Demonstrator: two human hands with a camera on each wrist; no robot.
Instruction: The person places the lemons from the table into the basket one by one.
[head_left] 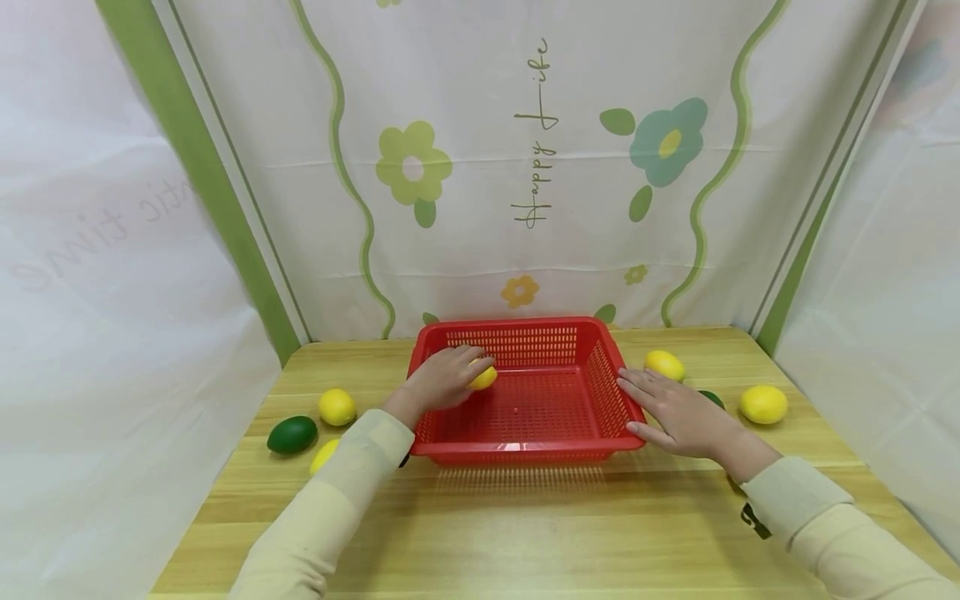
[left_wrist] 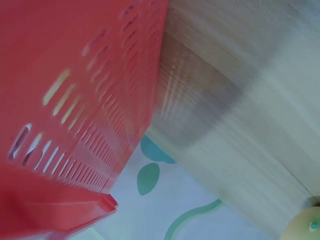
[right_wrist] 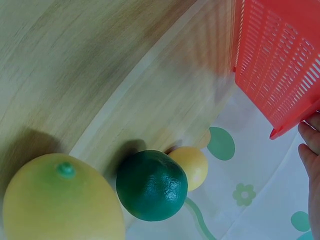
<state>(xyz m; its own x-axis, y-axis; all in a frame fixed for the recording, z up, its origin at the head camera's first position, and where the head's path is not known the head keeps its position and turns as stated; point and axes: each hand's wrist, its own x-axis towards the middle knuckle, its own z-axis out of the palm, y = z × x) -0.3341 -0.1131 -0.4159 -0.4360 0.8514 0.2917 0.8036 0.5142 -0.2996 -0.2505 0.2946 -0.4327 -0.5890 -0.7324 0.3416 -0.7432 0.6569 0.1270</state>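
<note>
A red plastic basket point(head_left: 517, 454) with slotted walls stands on the table. My left hand point(head_left: 442, 379) reaches over its left rim and holds a yellow lemon point(head_left: 483, 377) inside, near the left wall; the fingertips are partly hidden. My right hand point(head_left: 678, 412) rests on the basket's right rim, fingers extended and thumb near the front corner. In the right wrist view, its fingers point(right_wrist: 312, 132) touch the rim from outside. The left wrist view shows the basket's slotted wall point(left_wrist: 95, 100) but not the left hand.
Left of the basket lie a lemon point(head_left: 337, 407), a green lime point(head_left: 292, 435) and another lemon point(head_left: 325, 455), partly behind the sleeve. To the right are a lemon point(head_left: 664, 365), another lemon point(head_left: 763, 404) and a green fruit point(right_wrist: 151, 185) partly hidden by the right hand. A printed curtain point(head_left: 465, 250) closes off the back.
</note>
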